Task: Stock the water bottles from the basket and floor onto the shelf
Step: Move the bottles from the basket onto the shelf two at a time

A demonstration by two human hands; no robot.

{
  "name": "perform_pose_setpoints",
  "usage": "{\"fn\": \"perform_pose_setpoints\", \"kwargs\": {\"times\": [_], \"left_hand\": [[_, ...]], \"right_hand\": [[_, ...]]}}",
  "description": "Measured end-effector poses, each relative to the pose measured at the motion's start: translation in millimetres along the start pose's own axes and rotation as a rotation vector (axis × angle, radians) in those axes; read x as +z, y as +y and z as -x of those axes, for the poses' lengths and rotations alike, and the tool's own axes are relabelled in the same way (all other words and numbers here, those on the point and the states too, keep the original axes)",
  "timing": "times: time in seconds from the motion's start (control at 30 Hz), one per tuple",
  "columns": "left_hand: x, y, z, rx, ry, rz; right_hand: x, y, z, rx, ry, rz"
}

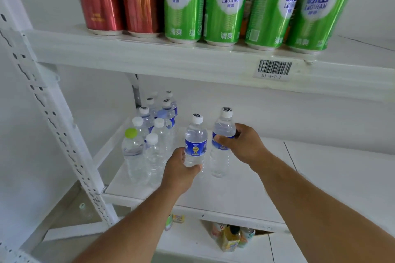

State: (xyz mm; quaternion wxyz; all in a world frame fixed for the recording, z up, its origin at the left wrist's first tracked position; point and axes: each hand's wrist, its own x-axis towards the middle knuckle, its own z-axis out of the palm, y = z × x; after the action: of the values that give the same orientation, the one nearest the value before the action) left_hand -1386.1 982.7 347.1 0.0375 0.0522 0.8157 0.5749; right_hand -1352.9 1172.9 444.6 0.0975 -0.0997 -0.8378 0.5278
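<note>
With fingers (193, 167) wrapped round it, left hand (178, 172) grips a clear blue-labelled water bottle (195, 141); right hand (245, 145) grips a taller clear blue-labelled bottle (222, 141) just beside. Both upright on white metal shelf (245, 190), right of the clear bottle cluster (149, 134).

Bright, even light; soft shadows; wide-angle edge bending; slight blur.

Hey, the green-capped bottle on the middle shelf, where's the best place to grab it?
Grip the green-capped bottle around its clear body below the shoulder, coming from the front-left. It stands upright at the shelf's front-left corner, with other bottles packed against its right and behind.
</note>
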Motion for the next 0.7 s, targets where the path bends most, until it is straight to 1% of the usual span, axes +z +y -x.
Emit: {"fn": "perform_pose_setpoints", "kwargs": {"times": [0.13, 0.43, 0.7], "left_hand": [[13.9, -2.9, -35.9, 0.017, 0.058, -0.010], [48.0, -9.5, -127.2, 0.015, 0.216, -0.056], [59.4, -16.4, -185.3, 0.007, 0.303, -0.031]], "right_hand": [[0.9, 5.8, -40.5, -0.011, -0.027, 0.005], [15.0, 21.6, -130.2, -0.068, -0.129, 0.157], [33.1, 34.2, -181.0, -0.018, -0.087, 0.126]]}}
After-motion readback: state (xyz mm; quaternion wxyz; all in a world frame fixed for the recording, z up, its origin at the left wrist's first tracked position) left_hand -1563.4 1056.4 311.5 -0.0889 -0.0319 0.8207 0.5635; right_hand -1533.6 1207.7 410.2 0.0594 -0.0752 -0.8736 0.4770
